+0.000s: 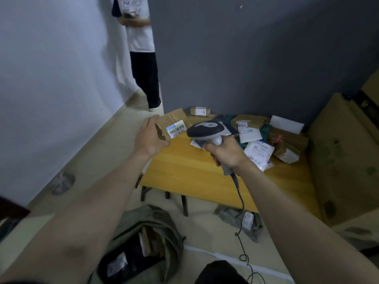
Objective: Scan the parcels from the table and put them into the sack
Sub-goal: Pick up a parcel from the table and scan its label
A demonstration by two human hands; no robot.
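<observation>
My left hand (150,138) grips a brown cardboard parcel (172,120) above the table's left edge, its white barcode label turned toward me. Just to its right, my right hand (226,152) holds a grey barcode scanner (206,130) by the handle, its head pointing at the label. The scanner's cable hangs down to the floor. More parcels (258,136), brown boxes and white and dark mailers, are heaped on the far right of the wooden table (194,167). On the floor below my left arm lies the open grey-green sack (164,228) with several parcels inside.
A person in a white shirt and dark trousers (143,64) stands in the gap at the far left of the grey wall. A large cardboard box (338,160) flanks the table's right side. A grey mailer (244,220) lies on the floor under the table.
</observation>
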